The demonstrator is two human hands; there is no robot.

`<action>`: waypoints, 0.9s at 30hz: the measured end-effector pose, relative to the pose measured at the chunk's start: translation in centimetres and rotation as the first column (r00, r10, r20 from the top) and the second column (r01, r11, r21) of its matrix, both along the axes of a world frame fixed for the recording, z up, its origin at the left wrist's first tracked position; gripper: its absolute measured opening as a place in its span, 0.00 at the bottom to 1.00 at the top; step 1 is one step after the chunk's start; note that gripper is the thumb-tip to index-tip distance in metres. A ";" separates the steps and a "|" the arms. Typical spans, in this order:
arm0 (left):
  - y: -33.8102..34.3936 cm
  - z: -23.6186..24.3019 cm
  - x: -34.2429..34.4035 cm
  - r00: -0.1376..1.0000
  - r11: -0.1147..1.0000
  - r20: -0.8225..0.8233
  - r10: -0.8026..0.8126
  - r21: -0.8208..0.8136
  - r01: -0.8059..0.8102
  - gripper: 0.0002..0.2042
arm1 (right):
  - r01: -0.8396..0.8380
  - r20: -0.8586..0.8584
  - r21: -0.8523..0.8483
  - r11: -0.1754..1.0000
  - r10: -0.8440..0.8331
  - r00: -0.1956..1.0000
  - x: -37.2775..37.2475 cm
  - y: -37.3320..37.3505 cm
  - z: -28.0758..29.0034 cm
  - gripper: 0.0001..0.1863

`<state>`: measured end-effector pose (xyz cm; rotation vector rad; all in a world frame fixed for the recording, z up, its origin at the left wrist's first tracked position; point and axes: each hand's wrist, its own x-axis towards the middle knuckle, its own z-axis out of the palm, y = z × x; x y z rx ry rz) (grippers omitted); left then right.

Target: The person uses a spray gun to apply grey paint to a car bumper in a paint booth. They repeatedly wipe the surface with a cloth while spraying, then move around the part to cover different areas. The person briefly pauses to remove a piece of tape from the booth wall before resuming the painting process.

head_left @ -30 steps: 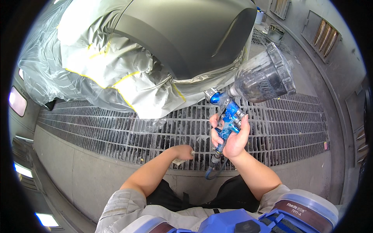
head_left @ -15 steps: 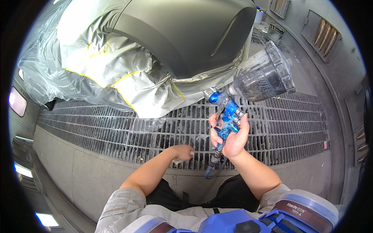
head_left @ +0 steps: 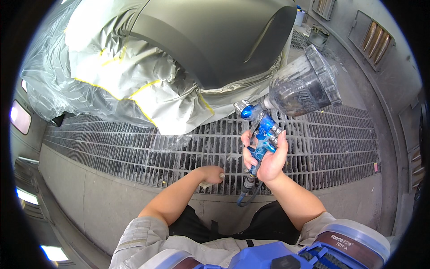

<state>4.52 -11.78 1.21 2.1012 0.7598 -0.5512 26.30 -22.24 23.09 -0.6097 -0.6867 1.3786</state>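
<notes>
My right hand (head_left: pixel 268 161) is closed around the handle of a blue spray gun (head_left: pixel 265 127), with a finger by its trigger. A large, dark-stained clear paint cup (head_left: pixel 302 85) is fixed on top of the gun and leans to the right. From the handle's lower end hangs an air hose (head_left: pixel 245 197). My left hand (head_left: pixel 211 175) hangs low, closed on a pale crumpled cloth that shows only at its edges. Ahead stands a matte dark grey car body panel (head_left: pixel 215 40), apart from the gun. Its wheel arch is covered by silvery masking sheet (head_left: pixel 179 112) with yellow tape.
Metal floor grating (head_left: pixel 112 139) runs across below the car, bordered by concrete floor (head_left: pixel 98 193). Clear plastic film (head_left: pixel 49 85) drapes the car at the left. A metal bucket (head_left: pixel 318 36) sits at the far right, near the wall with a louvred vent (head_left: pixel 377 41).
</notes>
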 end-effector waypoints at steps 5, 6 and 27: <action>-0.1 0.6 0.1 1.000 1.000 -0.027 0.007 -0.001 -0.007 0.22 | -0.011 -0.017 -0.024 1.000 0.010 1.000 -0.1 0.0 -0.1 0.50; -0.1 0.7 0.2 0.999 1.000 -0.037 0.001 -0.003 -0.001 0.22 | -0.011 -0.019 -0.026 1.000 0.011 1.000 -0.1 0.0 -0.1 0.50; -0.2 0.7 -0.2 1.000 1.000 -0.012 0.015 0.027 -0.014 0.21 | -0.010 0.004 -0.022 1.000 0.010 1.000 -0.4 0.0 0.0 0.50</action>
